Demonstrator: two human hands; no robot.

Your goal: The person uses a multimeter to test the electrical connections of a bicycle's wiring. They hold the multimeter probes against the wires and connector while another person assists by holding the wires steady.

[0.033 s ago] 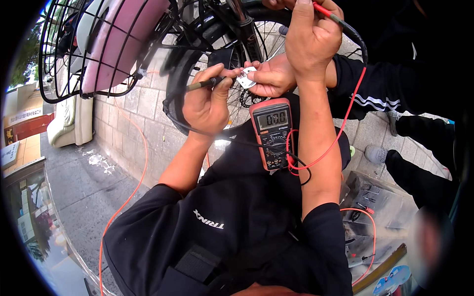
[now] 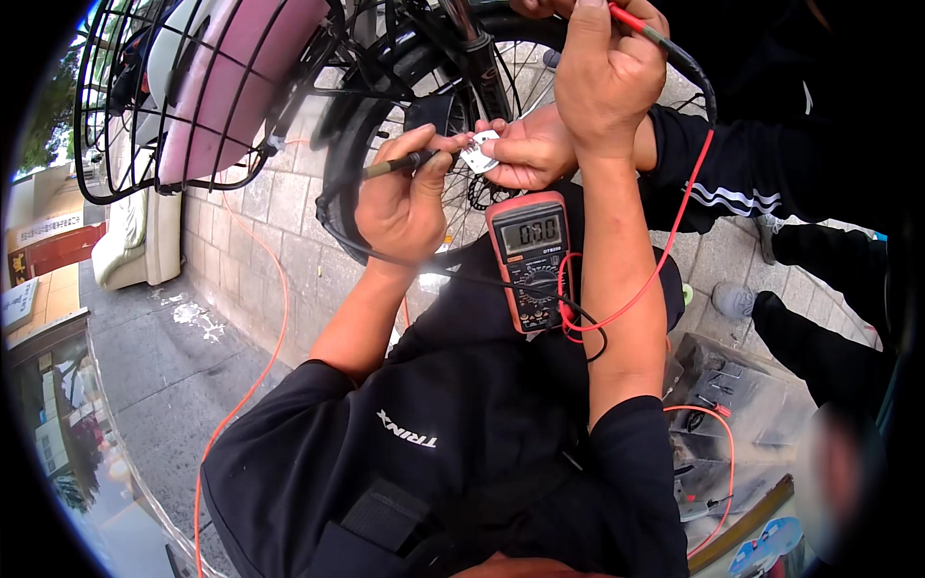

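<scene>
My left hand (image 2: 400, 207) grips a black test probe (image 2: 395, 165), its end close against a small white plate-like part (image 2: 479, 154). Another person's hand (image 2: 535, 149) pinches that part from the right. Higher up, my right hand (image 2: 613, 82) is closed around a red test probe (image 2: 636, 21); where its tip lies cannot be made out. On my thigh rests a red-cased multimeter (image 2: 532, 262) with a lit display. Its black lead (image 2: 462, 275) runs toward my left hand, and its red lead (image 2: 682, 226) loops up to my right.
A bicycle wheel (image 2: 352, 169) and fork (image 2: 487, 72) stand just ahead, with a wire basket (image 2: 125, 183) at upper left. An orange cable (image 2: 236, 409) crosses the pavement. Tools lie in a grey tray (image 2: 761, 405) at lower right. Bystanders' legs (image 2: 819, 337) are on the right.
</scene>
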